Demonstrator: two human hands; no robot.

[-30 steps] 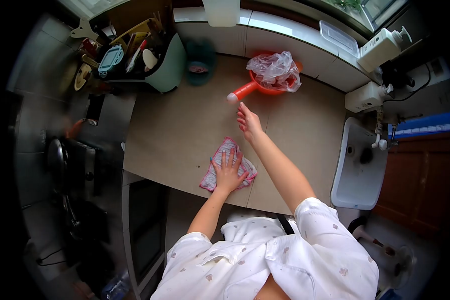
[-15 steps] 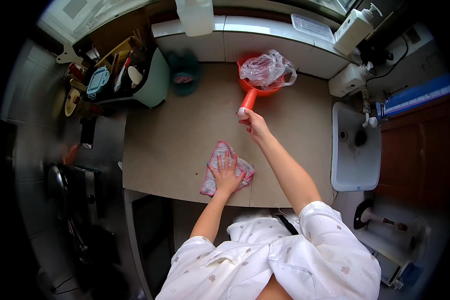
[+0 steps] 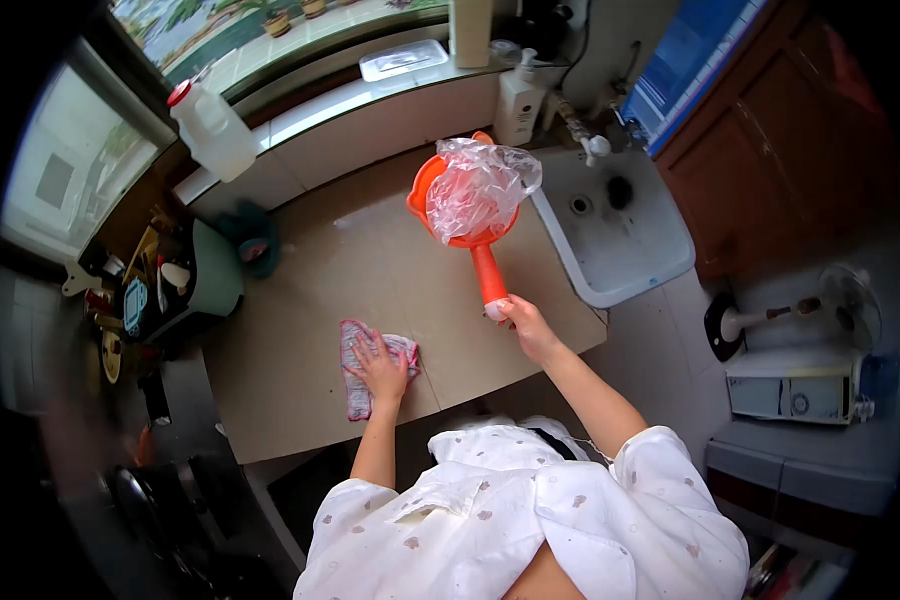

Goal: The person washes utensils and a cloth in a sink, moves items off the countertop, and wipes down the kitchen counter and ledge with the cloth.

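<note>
My right hand (image 3: pixel 530 330) grips the end of the handle of an orange-red water dipper (image 3: pixel 487 275), its fingers wrapped round the pale tip. A crumpled clear plastic bag (image 3: pixel 475 195) fills the dipper's bowl and spills over its rim. The bowl is over the counter's right side, beside the sink; whether it touches the counter I cannot tell. My left hand (image 3: pixel 382 370) lies flat with fingers spread on a grey-white cleaning cloth (image 3: pixel 356 385) with a pink edge, which rests on the beige countertop (image 3: pixel 300 290) near its front edge.
To the right is a white sink (image 3: pixel 625 245) under a tap (image 3: pixel 595 148), with a white pump bottle (image 3: pixel 519 100) behind it. A green utensil holder (image 3: pixel 210 265) and a dark green container (image 3: pixel 253 245) stand at the left. A plastic jug (image 3: pixel 215 135) sits on the ledge.
My right hand has swung the dipper with the bag rightward along the counter, closer to the sink. The view has turned to the right. My left hand stays spread on the cloth.
</note>
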